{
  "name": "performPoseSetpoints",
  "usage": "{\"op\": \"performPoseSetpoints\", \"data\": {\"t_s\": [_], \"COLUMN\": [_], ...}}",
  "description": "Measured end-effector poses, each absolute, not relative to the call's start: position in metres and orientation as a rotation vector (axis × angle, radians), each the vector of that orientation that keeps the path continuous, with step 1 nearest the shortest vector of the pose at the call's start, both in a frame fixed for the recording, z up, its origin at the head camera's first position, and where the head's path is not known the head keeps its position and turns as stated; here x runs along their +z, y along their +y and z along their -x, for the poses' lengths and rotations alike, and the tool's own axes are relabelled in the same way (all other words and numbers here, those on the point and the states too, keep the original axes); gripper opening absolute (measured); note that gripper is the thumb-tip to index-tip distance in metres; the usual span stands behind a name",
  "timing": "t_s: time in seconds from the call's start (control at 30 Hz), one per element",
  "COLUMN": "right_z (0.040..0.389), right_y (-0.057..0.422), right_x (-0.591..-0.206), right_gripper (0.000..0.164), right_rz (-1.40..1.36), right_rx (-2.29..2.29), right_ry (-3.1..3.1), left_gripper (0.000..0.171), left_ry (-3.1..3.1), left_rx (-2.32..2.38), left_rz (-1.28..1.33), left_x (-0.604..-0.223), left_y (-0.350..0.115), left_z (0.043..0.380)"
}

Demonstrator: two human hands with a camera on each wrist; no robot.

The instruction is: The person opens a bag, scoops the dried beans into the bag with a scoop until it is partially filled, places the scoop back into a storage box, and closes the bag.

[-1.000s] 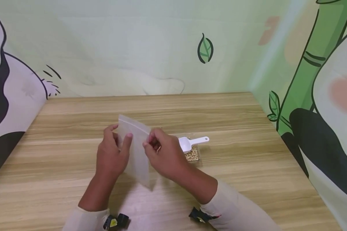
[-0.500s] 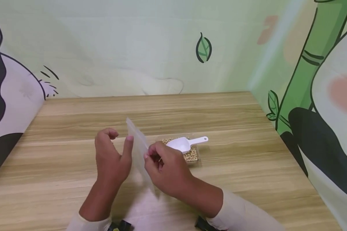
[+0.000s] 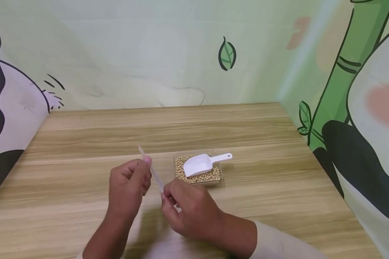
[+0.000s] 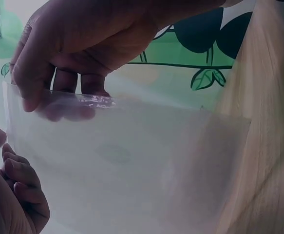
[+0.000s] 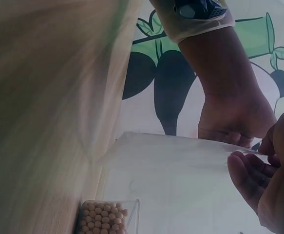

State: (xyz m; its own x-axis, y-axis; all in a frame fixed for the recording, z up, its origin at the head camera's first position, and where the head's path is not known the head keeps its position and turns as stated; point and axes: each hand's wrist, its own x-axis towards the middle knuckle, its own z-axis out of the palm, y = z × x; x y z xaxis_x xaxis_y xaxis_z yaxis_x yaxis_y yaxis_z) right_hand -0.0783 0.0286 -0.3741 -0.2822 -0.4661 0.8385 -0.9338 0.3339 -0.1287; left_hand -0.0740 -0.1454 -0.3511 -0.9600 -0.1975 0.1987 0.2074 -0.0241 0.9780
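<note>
A frosted, translucent zip bag [image 4: 142,165] stands nearly edge-on between the two hands. My left hand [image 3: 128,190] pinches its top edge, thumb on the near side and fingertips showing through the film in the left wrist view. At the corner of the same edge, my right hand [image 3: 194,212] pinches the bag between thumb and curled fingers. The bag looks flat, with nothing visible inside. Just beyond the right hand sits a clear plastic box [image 3: 210,182] filled with pale round beans [image 5: 103,219]. On the beans lies a white scoop [image 3: 197,165], its handle jutting out to the right.
All of this is on a wood-grain table [image 3: 265,201]. A cartoon-printed wall covering [image 3: 142,54] with pandas and bamboo closes off the back and both sides.
The bag has turned from showing its broad face to nearly edge-on, and both hands have come lower. My left fingers have closed on its edge. The scoop and box are now uncovered.
</note>
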Motion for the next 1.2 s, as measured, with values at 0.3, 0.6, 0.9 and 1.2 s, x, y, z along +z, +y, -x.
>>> {"op": "performPoseSetpoints", "data": {"t_s": [0.3, 0.6, 0.9, 1.2], "right_z": [0.075, 0.075, 0.078, 0.077], "right_y": [0.032, 0.034, 0.032, 0.029], "right_x": [-0.378, -0.383, -0.361, -0.348], "right_gripper": [0.009, 0.011, 0.016, 0.027], "right_rz": [-1.291, -1.333, -1.103, -0.827], "right_rx": [0.811, 0.966, 1.695, 1.962], "right_ry": [-1.878, -1.873, -2.111, -2.404], "left_gripper": [0.043, 0.031, 0.029, 0.031], "left_ry": [-1.945, -1.913, -1.925, -1.873], "left_rx": [-2.175, -2.191, -2.140, -2.198], "left_rz": [0.045, 0.223, 0.278, 0.434], "left_x": [-0.352, -0.363, -0.367, -0.376], "left_y": [-0.142, -0.143, -0.136, -0.134], "left_z": [0.074, 0.076, 0.075, 0.075]}}
